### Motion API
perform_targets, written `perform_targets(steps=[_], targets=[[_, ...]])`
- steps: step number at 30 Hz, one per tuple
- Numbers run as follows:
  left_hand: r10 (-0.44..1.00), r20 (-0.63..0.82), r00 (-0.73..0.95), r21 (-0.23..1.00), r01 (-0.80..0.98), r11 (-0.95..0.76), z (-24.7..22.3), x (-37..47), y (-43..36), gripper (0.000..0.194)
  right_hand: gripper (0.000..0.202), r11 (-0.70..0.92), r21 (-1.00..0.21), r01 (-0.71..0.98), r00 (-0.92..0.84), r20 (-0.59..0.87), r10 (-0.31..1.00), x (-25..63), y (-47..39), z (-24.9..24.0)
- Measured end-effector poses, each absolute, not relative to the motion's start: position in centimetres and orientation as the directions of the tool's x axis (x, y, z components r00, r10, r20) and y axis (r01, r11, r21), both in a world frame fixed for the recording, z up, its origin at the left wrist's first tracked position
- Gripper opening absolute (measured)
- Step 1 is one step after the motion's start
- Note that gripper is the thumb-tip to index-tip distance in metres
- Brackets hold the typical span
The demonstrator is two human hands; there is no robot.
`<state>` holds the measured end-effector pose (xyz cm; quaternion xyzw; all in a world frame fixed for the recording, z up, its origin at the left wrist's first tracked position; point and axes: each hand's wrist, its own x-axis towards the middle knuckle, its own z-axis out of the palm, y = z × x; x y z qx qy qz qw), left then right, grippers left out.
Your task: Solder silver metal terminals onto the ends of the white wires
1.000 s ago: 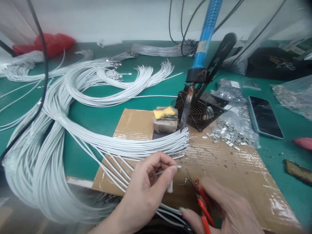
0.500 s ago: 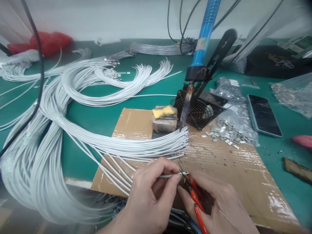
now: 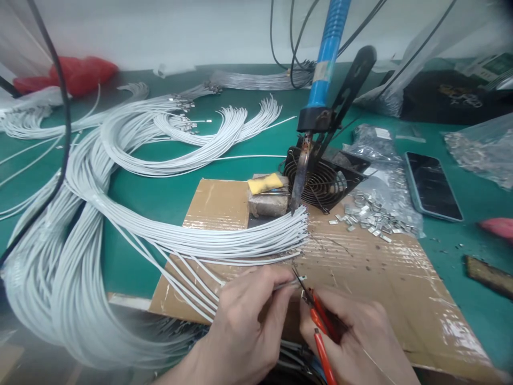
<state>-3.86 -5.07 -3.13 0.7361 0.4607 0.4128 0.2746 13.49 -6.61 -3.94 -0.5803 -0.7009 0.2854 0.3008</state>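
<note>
White wire (image 3: 285, 284) juts past left grip (image 3: 250, 318), near red-handled tool (image 3: 318, 320).

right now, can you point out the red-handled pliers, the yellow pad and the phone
Red-handled pliers (image 3: 318, 320), head view: on a red handle.
Yellow pad (image 3: 265, 184), head view: on its top face.
Phone (image 3: 433, 185), head view: on the dark screen.

Pale wall (image 3: 224, 32) right across the top, evenly lit, green tabletop (image 3: 489, 321) sweeping out below it, and lower left, a brownish patch (image 3: 10, 357), too blurred to call!
</note>
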Motion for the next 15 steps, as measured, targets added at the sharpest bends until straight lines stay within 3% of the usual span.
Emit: perform_targets(steps=[2, 4, 8, 10, 15], targets=[[0.858, 0.43, 0.282, 0.737, 0.44, -0.514, -3.3, -4.2, -4.9, 0.02, 0.026, 0.156, -0.741, 0.653, -0.125, 0.097, 0.987, 13.5, -6.6, -3.8], [0.866, 0.383, 0.321, 0.759, 0.424, -0.493, -3.0, -4.6, -4.7, 0.017, 0.027, 0.141, -0.734, 0.664, -0.105, 0.096, 0.99, 13.6, -6.6, -3.9], [0.929, -0.01, 0.369, 0.953, 0.285, -0.103, -1.5, -5.4, -4.0, 0.021, 0.025, 0.11, -0.754, 0.648, -0.094, 0.063, 0.994, 13.7, -6.9, -4.3], [0.906, -0.161, 0.392, 0.979, 0.181, 0.096, -0.9, -5.7, -3.7, 0.025, 0.026, 0.093, -0.778, 0.621, -0.102, 0.037, 0.994, 13.6, -6.9, -4.4], [0.869, -0.259, 0.421, 0.959, 0.006, 0.283, -0.9, -5.9, -3.4, 0.027, 0.033, 0.011, -0.86, 0.511, -0.098, -0.046, 0.994, 13.4, -6.6, -4.5]])
